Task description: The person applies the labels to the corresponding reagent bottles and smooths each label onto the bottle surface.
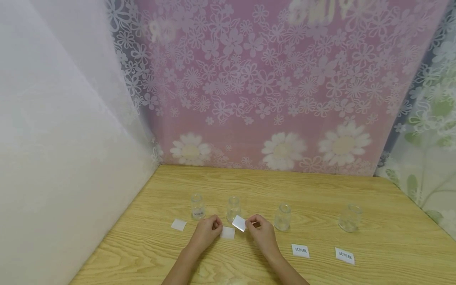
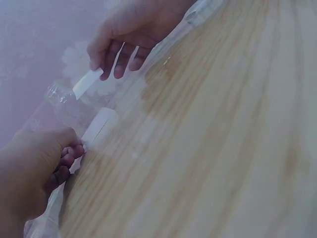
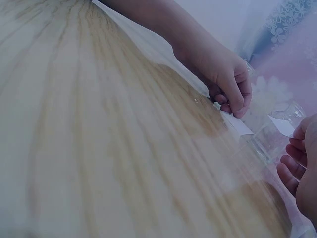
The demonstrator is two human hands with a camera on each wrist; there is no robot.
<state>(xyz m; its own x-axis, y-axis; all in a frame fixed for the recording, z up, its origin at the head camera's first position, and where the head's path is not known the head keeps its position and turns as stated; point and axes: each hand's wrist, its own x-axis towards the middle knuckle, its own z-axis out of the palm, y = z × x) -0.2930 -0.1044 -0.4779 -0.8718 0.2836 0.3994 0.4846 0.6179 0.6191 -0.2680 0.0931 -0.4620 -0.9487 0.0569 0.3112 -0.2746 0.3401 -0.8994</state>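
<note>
- Right hand (image 1: 263, 235) pinches a white square (image 1: 239, 223), right of the lettered jar (image 1: 197, 204).
- Left hand (image 1: 206, 232) pinches a paper (image 1: 228, 232), in front and right of that jar.

Two bare hands (image 1: 208, 230) with slim, round-tipped fingers (image 2: 122, 64), and uncovered forearms (image 1: 183, 263) tapering to narrow wrists (image 1: 273, 253)

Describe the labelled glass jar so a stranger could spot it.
Find the wooden table before the pink flowered curtain; four clear glass jars stand on it in a loose row. Go to the leftmost jar in the head view, just beyond the left hand. It alone bears a printed label.
</note>
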